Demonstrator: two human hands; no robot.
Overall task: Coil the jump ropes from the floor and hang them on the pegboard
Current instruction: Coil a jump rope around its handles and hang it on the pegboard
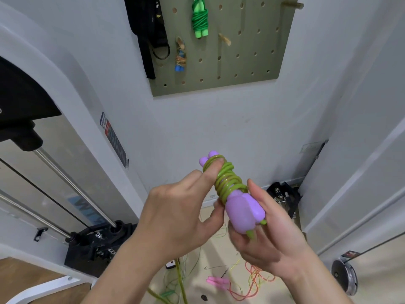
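A jump rope with purple handles (242, 212) and olive-green cord (228, 181) wound round them is held at chest height. My left hand (179, 213) pinches the coils, its forefinger lying along the wound cord. My right hand (269, 233) cups the lower handle ends. A loose tail of the cord (180, 279) hangs toward the floor. On the olive pegboard (252, 62) hang a coiled green rope (199, 18) and a small blue-handled rope (181, 57). A pink-handled rope (218, 283) with orange cord lies on the floor.
Black straps (149, 34) hang at the pegboard's left edge. Bare wooden pegs (225, 39) stick out of the board, another peg (294, 5) at the top right. A cable machine (54, 194) stands left. Thin loose cords (197, 262) litter the floor.
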